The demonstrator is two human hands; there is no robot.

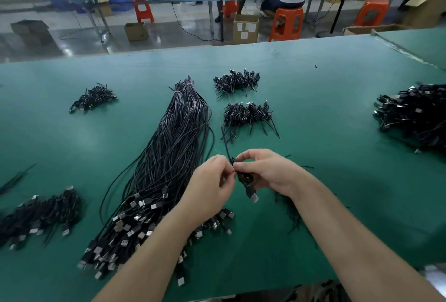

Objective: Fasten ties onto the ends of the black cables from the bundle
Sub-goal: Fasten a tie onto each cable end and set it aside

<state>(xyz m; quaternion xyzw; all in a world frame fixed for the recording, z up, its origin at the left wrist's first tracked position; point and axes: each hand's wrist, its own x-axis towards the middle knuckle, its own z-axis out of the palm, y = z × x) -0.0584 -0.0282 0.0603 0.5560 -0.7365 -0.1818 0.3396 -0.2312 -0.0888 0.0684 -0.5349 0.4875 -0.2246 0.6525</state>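
Both hands meet above the green table (313, 99), just right of the long cable bundle (169, 157). The left hand (212, 181) and the right hand (268, 171) pinch one coiled black cable (246, 181); its USB plug (253, 197) hangs below.

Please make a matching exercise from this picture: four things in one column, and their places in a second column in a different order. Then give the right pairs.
Things:
1. long cable bundle
2. coiled cable
3. orange stool
4. big heap of cables

Places:
A. at the right edge of the green table
B. on the floor beyond the table
C. held between the left hand and the right hand
D. stretched along the table, left of the hands

Pairs: 1-D, 2-C, 3-B, 4-A
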